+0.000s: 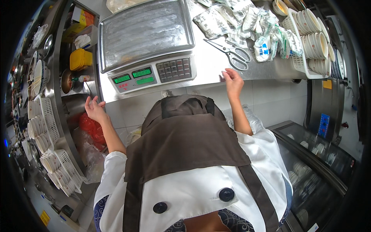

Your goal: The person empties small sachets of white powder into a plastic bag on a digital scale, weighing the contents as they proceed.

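Observation:
My left hand (96, 109) is raised at the left, near the front corner of the steel table (211, 62), its fingers apart and nothing in them. Over the table's front edge hovers my right hand (234, 83), loosely curled with its fingers apart; no held object shows. Just beyond it lie silver kitchen scissors (229, 52), with the blades pointing left. A digital weighing scale (145, 32) stands between and beyond my hands, its displays lit green and its metal pan bare. Behind the scissors is a heap of plastic packets (242, 21), several with white contents.
A white plastic basket of stacked bowls (314, 43) stands at the table's right end. Left, a steel shelf unit carries bowl baskets (50, 121), with a yellow tub (81, 59) and a red plastic bag (92, 127) lower down. A glass-topped cabinet (313, 162) is at the right.

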Demonstrator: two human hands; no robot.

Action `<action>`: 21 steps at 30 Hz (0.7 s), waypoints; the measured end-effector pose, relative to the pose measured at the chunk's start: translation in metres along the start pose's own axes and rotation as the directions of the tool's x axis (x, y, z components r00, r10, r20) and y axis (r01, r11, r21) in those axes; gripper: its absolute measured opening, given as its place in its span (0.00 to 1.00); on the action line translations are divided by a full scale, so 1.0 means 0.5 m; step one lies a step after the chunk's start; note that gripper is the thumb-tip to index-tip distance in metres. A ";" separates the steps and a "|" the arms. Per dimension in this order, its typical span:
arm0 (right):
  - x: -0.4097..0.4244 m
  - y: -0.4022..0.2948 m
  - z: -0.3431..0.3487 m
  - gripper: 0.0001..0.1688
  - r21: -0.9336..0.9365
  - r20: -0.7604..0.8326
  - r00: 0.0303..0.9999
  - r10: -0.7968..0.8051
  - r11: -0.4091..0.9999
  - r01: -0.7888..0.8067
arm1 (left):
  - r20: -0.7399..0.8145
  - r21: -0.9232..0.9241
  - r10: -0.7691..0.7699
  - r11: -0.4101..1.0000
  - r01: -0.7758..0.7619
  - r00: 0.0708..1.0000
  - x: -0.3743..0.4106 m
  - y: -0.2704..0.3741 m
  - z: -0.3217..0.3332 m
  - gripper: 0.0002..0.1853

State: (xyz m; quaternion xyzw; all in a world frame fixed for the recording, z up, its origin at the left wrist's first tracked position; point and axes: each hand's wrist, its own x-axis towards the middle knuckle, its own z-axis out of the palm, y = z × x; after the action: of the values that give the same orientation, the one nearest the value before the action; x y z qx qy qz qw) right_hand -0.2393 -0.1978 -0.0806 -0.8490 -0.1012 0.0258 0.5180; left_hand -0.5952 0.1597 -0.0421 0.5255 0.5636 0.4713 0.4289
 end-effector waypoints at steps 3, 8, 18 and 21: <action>0.000 -0.019 0.023 0.10 -0.178 0.087 0.985 -0.147 0.971 0.161 | -0.001 -0.003 0.016 1.000 -0.016 1.000 -0.014 0.003 0.025 0.17; 0.010 -0.030 0.049 0.05 -0.395 0.219 0.922 -0.319 0.835 0.383 | 0.014 0.030 0.121 0.992 -0.121 0.993 -0.006 -0.016 0.039 0.22; 0.044 -0.019 0.043 0.08 -0.273 0.312 0.938 -0.150 0.932 0.240 | -0.086 -0.082 -0.053 0.996 0.046 0.995 -0.076 0.030 0.061 0.19; 0.055 -0.011 0.008 0.07 -0.191 0.204 0.970 -0.132 0.967 0.171 | -0.108 -0.102 -0.071 0.993 0.060 0.992 -0.084 0.035 0.055 0.19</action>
State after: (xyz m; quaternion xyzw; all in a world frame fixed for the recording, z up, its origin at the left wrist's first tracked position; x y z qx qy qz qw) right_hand -0.2140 -0.1864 -0.0758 -0.8816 -0.2169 0.0561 0.4154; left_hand -0.5614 0.1199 -0.0308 0.4578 0.5797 0.5129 0.4374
